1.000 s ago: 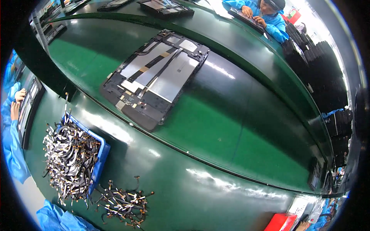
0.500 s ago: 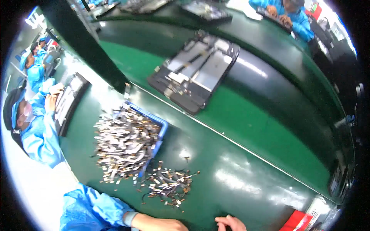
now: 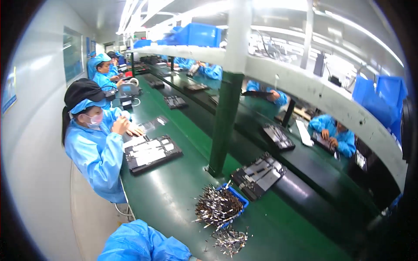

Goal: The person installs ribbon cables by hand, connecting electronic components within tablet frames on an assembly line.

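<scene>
At the lower edge only the blue sleeve (image 3: pixel 146 243) of my left arm shows, with its cuff end cut off by the frame. Neither of my hands is visible. To the right of the sleeve, a loose heap of small dark cable strips (image 3: pixel 231 242) with pale ends lies on the green bench. Just beyond it a blue bin (image 3: pixel 245 205) is piled high with more of these strips, which hide most of its walls. A black tray of flat device parts (image 3: pixel 260 175) sits on the sunken lane beyond the bin.
A co-worker (image 3: pixel 93 143) in blue sits along the bench's left side, hands above a black tray (image 3: pixel 154 154). A green post (image 3: pixel 225 124) rises behind the bin and carries a shelf (image 3: pixel 348 104) with blue bins (image 3: pixel 379 102). Another person (image 3: pixel 335 135) works across the bench.
My view has swung up and to the left, so the room and shelf now show. Both hands, seen before at the lower edge, have left the picture.
</scene>
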### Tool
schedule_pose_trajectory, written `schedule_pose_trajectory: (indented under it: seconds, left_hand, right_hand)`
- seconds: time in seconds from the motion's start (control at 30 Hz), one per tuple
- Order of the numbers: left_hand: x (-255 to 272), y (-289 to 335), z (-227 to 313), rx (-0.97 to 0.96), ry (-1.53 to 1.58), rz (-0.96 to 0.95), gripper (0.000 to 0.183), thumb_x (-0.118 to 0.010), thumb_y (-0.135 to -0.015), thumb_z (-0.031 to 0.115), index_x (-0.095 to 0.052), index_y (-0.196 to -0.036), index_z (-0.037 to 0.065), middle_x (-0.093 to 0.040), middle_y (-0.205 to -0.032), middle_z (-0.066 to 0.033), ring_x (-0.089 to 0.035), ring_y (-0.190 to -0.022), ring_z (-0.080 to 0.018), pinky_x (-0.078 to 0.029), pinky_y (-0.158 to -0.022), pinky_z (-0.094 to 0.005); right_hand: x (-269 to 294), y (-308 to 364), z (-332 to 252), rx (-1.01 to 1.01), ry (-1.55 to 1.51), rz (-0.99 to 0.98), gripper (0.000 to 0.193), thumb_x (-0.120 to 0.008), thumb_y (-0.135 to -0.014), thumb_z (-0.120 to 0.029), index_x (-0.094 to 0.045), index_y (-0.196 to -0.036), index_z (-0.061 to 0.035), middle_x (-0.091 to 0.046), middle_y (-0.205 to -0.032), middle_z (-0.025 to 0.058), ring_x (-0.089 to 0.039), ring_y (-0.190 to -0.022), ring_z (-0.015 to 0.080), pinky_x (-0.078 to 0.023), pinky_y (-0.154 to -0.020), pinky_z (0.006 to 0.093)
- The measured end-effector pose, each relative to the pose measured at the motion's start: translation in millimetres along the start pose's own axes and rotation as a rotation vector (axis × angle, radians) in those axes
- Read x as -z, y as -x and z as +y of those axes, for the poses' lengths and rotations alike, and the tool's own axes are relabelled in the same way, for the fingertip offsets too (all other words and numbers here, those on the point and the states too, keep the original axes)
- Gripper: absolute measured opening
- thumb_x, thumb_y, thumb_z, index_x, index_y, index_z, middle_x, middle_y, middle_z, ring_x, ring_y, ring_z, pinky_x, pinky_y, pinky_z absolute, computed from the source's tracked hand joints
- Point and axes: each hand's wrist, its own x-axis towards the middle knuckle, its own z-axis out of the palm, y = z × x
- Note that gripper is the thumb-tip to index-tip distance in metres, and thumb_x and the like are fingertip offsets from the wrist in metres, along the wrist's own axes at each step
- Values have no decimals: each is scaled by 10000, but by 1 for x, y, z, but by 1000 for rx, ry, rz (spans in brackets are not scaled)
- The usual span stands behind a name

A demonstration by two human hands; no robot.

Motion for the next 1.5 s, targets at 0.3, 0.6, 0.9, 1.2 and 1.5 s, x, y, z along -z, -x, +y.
schedule_pose_trajectory:
  seconds: [0.3, 0.6, 0.9, 1.2, 1.5]
  left_hand:
    - [8, 5, 17, -79, -128, 39, 308, -546, -957, 310, -610, -1119, 56, -692, -939, -96, -641, -821, -211, -498, -727, -355]
    - [12, 21, 11, 72, 122, 136, 186, -498, -960, 120, -635, -1024, 11, -686, -772, -48, -621, -672, -108, -482, -612, -248]
    - [14, 3, 17, 215, 174, 66, 187, -494, -921, 96, -639, -1008, 16, -684, -792, -36, -602, -691, -80, -432, -599, -194]
    - [24, 9, 13, 211, 330, 106, 235, -508, -936, 198, -628, -1002, 7, -675, -777, -50, -580, -650, -81, -427, -592, -198]
    - [28, 7, 10, 270, 383, 96, 197, -521, -938, 161, -613, -1016, 6, -675, -765, -61, -583, -641, -90, -432, -582, -202]
  right_hand:
    - [-5, -2, 23, -280, -466, 35, 230, -587, -951, -125, -646, -1141, -9, -670, -880, 57, -608, -753, 104, -505, -700, 239]
    - [-5, -42, 38, -294, -779, -130, 285, -565, -971, -151, -595, -1210, 3, -662, -1024, 83, -598, -849, 94, -496, -767, 238]
    - [-1, -31, 62, -174, -805, -107, 258, -590, -955, -169, -606, -1151, -2, -660, -949, 68, -607, -800, 98, -499, -703, 236]
    - [-10, -37, 62, -159, -837, -131, 233, -594, -948, -165, -613, -1117, -5, -657, -914, 65, -602, -770, 91, -496, -681, 231]
    - [-1, -36, 58, -214, -903, -150, 236, -596, -948, -162, -609, -1125, -7, -651, -913, 60, -596, -770, 85, -495, -693, 229]
